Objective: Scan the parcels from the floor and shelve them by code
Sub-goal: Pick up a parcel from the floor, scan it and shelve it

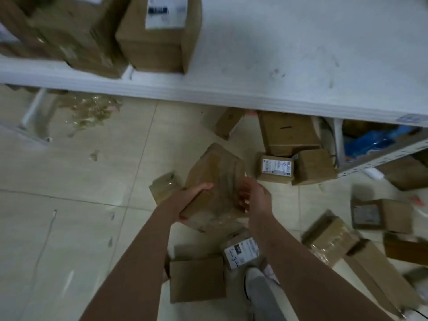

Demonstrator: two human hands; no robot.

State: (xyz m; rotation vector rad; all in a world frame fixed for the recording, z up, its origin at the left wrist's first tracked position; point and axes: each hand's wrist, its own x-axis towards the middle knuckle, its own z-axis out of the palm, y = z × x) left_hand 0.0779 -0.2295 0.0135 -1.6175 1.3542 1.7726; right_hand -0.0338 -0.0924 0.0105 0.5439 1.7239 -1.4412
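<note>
A brown taped cardboard parcel (214, 181) is held above the floor in the middle of the view, no label showing on its visible faces. My left hand (193, 195) grips its near left edge, thumb on top. On its right side my right hand (253, 196) holds it with the fingers curled against the box. Several more parcels lie on the tiled floor (81, 181), among them a labelled parcel (275, 167) further off and another labelled parcel (242, 252) below my arms.
A white shelf board (289, 66) runs across the top, with boxes (159, 33) at its left end and bare surface to the right. More boxes (287, 133) sit under it. Crumpled plastic wrap (92, 111) lies at left. My leg (261, 295) stands among the parcels.
</note>
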